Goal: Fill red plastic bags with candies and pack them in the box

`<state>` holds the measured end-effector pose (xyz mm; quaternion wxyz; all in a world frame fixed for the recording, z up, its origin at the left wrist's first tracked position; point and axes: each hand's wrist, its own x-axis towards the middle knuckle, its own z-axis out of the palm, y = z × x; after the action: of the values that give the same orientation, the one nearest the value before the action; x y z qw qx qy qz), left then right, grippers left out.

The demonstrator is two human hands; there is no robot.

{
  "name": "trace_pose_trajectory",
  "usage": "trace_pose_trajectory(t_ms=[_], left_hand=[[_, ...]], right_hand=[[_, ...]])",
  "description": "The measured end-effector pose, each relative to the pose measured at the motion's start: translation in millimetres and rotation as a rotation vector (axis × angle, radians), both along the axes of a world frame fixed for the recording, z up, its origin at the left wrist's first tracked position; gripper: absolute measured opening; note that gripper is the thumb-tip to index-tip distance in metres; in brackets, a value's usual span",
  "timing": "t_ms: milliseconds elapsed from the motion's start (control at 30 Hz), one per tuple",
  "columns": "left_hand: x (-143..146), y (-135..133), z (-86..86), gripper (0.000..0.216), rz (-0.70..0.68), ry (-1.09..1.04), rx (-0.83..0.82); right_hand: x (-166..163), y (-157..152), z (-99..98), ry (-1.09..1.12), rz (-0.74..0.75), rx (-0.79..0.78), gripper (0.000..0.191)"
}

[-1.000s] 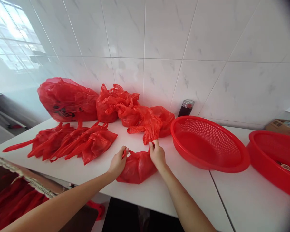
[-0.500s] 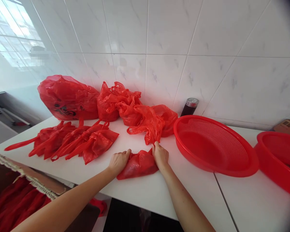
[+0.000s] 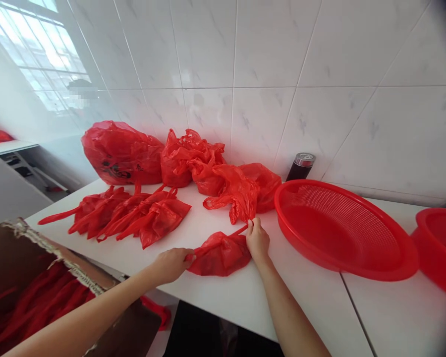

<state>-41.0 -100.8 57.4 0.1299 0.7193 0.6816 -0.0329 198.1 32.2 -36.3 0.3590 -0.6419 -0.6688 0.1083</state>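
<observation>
A small filled red plastic bag (image 3: 220, 255) lies on the white table (image 3: 245, 297) near its front edge. My left hand (image 3: 170, 264) is closed on the bag's left handle, pulled out to the left. My right hand (image 3: 257, 241) pinches the right handle, which stretches up toward the bag's top. Both handles look taut.
Several tied red bags (image 3: 134, 215) lie in a row to the left. A big full red bag (image 3: 121, 153) and loose red bags (image 3: 223, 176) sit by the tiled wall. A red colander (image 3: 342, 230), a second red basin (image 3: 440, 250) and a dark flask (image 3: 300, 166) stand on the right. A cardboard box (image 3: 29, 287) is at lower left.
My left hand has slid left and toward the table's edge, drawing the handle out. My right hand stayed at the bag's right corner. The view has shifted slightly to the left.
</observation>
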Motion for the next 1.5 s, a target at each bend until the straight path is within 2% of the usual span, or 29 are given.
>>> trace_pose_trajectory(t_ms=[100,167,267,367,433,533,633,733,867,967,1133,1267,1367,1500], left_hand=[[12.5,10.1,15.3,0.031,0.049,-0.044,0.122],[31.4,20.1,19.7,0.042,0.027,-0.086,0.232],[61.7,33.8,11.4,0.053,-0.079,-0.172,0.257],[69.7,43.0,-2.5,0.035,-0.103,-0.246,0.178],[56.2,46.2,-4.3,0.023,-0.078,-0.303,0.154],[16.1,47.3,8.3,0.027,0.005,-0.367,0.196],[-28.4,47.6,25.4,0.030,0.102,-0.361,0.262],[-63.1,49.3,30.2,0.031,0.199,-0.293,0.318],[-85.8,52.3,16.5,0.041,0.358,-0.139,0.407],[-90.5,54.3,1.5,0.053,0.374,-0.025,0.430],[-106.5,63.5,-19.7,0.084,0.405,0.075,0.310],[-127.1,75.0,-25.3,0.072,0.416,0.094,0.234],[-139.7,81.8,-22.1,0.058,0.424,0.100,0.247],[-149.9,84.7,-19.9,0.050,0.422,0.070,0.271]], right_hand=[[3.1,-4.4,2.5,0.128,0.047,0.078,0.037],[4.8,-8.3,4.6,0.210,0.086,0.125,0.041],[6.8,-13.1,7.2,0.304,0.115,0.176,0.042],[8.9,-14.6,9.1,0.385,0.089,0.200,0.042],[9.6,-14.0,9.9,0.470,0.079,0.183,0.040],[8.9,-11.6,9.5,0.557,0.090,0.130,0.039],[7.4,-8.3,6.9,0.554,0.118,0.092,0.040],[7.1,-5.8,3.9,0.557,0.118,0.069,0.038],[8.0,-5.1,2.9,0.544,0.118,0.059,0.037],[8.2,-5.6,3.7,0.510,0.128,0.064,0.037],[8.1,-5.1,3.6,0.483,0.109,0.052,0.036],[8.8,-3.1,1.8,0.469,0.115,0.033,0.035],[9.1,-2.2,0.8,0.465,0.124,0.023,0.036],[9.2,-2.0,0.3,0.461,0.120,0.013,0.035]])
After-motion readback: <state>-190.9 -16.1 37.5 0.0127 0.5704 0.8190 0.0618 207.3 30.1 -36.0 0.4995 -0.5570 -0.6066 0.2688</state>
